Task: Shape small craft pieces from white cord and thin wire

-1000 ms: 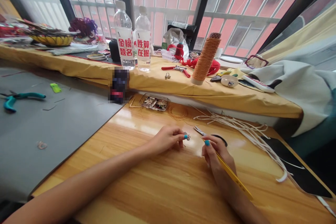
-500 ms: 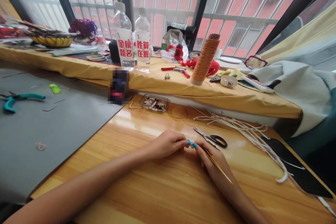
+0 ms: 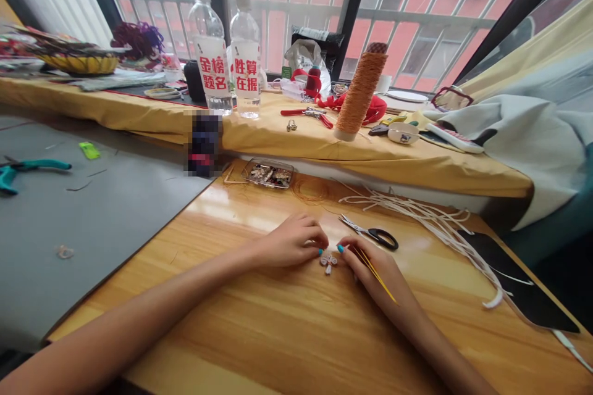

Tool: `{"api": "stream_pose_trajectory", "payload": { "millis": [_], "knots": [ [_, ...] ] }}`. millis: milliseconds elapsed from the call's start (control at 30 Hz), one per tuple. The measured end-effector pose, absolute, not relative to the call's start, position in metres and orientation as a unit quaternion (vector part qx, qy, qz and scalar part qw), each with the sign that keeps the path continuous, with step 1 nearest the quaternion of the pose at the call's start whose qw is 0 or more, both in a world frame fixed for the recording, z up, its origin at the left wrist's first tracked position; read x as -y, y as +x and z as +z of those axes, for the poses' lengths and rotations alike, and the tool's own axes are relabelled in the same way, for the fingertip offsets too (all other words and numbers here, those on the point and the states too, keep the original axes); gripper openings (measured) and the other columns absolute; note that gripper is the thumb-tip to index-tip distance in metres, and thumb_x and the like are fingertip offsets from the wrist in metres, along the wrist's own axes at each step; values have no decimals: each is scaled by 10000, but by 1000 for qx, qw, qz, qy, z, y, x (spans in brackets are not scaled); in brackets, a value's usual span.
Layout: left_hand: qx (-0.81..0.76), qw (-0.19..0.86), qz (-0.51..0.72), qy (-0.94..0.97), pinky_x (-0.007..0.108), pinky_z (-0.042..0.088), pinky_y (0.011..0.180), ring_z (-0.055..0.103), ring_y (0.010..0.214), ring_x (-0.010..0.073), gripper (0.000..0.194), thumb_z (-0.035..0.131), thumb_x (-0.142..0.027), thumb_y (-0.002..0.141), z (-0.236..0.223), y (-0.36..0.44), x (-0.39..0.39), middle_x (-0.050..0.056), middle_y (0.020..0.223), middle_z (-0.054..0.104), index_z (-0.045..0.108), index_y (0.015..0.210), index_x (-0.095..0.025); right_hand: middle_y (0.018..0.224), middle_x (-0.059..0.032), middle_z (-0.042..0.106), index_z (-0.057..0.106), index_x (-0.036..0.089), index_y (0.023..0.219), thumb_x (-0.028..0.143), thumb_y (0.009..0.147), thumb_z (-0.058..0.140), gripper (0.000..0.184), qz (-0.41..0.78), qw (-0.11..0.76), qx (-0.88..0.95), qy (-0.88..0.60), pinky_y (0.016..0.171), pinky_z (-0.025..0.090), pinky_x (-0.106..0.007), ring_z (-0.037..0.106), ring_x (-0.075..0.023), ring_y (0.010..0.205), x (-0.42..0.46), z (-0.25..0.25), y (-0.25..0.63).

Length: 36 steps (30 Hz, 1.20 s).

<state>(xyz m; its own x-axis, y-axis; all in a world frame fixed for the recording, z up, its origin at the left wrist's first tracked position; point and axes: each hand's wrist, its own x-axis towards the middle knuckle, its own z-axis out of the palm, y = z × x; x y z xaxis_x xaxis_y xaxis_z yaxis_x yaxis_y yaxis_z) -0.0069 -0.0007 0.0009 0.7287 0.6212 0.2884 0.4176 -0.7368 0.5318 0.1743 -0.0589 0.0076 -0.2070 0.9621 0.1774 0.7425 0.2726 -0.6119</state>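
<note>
A small pale cord ornament (image 3: pixel 328 263), looped like a flower with a dab of orange at its centre, lies on the wooden table between my hands. Close by its left side is my left hand (image 3: pixel 296 242), fingers loosely curled, with a gap between thumb and forefinger. Whether the thumb touches the ornament I cannot tell. My right hand (image 3: pixel 375 262) is just right of the ornament, holding gold tweezers (image 3: pixel 377 274) tucked against the palm, their length slanting back towards the wrist. Its thumb and forefinger come together above the ornament. Black-handled scissors (image 3: pixel 382 238) lie beyond the right hand.
White cords (image 3: pixel 417 216) spread across the right, partly over a black tablet (image 3: pixel 523 287). At the back are a clear box of beads (image 3: pixel 269 173), an orange thread spool (image 3: pixel 361 92), red pliers (image 3: pixel 308 114) and two bottles (image 3: pixel 248 74). Teal pliers (image 3: pixel 32 166) lie on the grey mat (image 3: pixel 115 216).
My hands have parted, and the ornament that was between my fingertips now lies on the table. The tweezers stay in my right hand. The view has tilted slightly downward.
</note>
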Motion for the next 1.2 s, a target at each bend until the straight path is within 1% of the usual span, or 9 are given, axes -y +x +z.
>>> {"api": "stream_pose_trajectory", "payload": {
  "millis": [133, 300, 367, 467, 600, 733, 833, 933, 1200],
  "knots": [
    [-280, 139, 217, 925, 260, 328, 749, 445, 823, 145, 140, 435, -199, 797, -8, -12, -11, 32, 827, 555, 567, 837, -179, 751, -23, 534, 489, 183, 904, 282, 782, 466, 159, 175, 261, 785, -535, 629, 407, -253, 518, -143, 674, 60, 4, 171],
    [-322, 53, 217, 920, 265, 334, 699, 443, 771, 153, 125, 415, -178, 800, -15, -16, -18, 41, 790, 555, 537, 793, -151, 813, -23, 531, 518, 219, 861, 272, 785, 462, 108, 209, 205, 810, -507, 647, 414, -262, 525, -142, 708, 64, 9, 169],
    [-337, 9, 215, 917, 280, 333, 703, 443, 781, 165, 153, 386, -179, 816, -13, -16, -15, 55, 803, 550, 533, 802, -143, 787, -17, 531, 527, 218, 867, 289, 782, 468, 125, 230, 220, 804, -502, 653, 410, -261, 523, -142, 705, 64, 11, 169],
    [-319, -3, 226, 921, 298, 331, 736, 448, 822, 174, 191, 349, -204, 839, -4, -13, -4, 71, 872, 551, 526, 863, -137, 721, 1, 516, 502, 211, 948, 353, 799, 427, 219, 299, 308, 739, -520, 570, 401, -236, 499, -120, 609, 62, 8, 170],
    [-221, 122, 229, 940, 262, 337, 790, 454, 892, 156, 222, 409, -272, 818, 10, -9, 13, 62, 951, 556, 503, 980, -153, 668, 23, 482, 444, 214, 1036, 473, 830, 279, 370, 414, 486, 572, -515, 392, 300, -200, 372, -71, 416, 58, 4, 173],
    [-161, 150, 173, 960, 257, 329, 802, 464, 875, 156, 195, 458, -306, 792, 11, -7, 19, 46, 882, 572, 551, 909, -182, 669, -8, 501, 574, 177, 865, 521, 826, 209, 504, 437, 571, 503, -479, 423, 322, -208, 394, -76, 464, 59, 8, 176],
    [-184, 118, 178, 960, 274, 336, 789, 465, 859, 168, 283, 466, -389, 777, 7, -6, 16, 64, 896, 560, 550, 933, -170, 576, 3, 472, 579, 159, 658, 473, 790, 387, 391, 442, 574, 500, -475, 433, 333, -204, 409, -83, 488, 59, 11, 177],
    [-202, 112, 200, 952, 284, 342, 791, 458, 878, 177, 385, 475, -450, 751, 6, -9, 12, 77, 945, 542, 521, 1000, -159, 540, 24, 468, 549, 162, 641, 354, 719, 556, 207, 446, 538, 520, -491, 433, 346, -197, 424, -80, 480, 59, 12, 176],
    [-169, 125, 178, 961, 250, 352, 759, 462, 825, 146, 186, 438, -280, 782, 5, -13, 8, 36, 862, 556, 555, 885, -179, 485, 65, 495, 415, 203, 719, 284, 706, 576, 181, 522, 466, 526, -483, 360, 343, -175, 435, -67, 368, 61, 8, 168]
  ]
}}
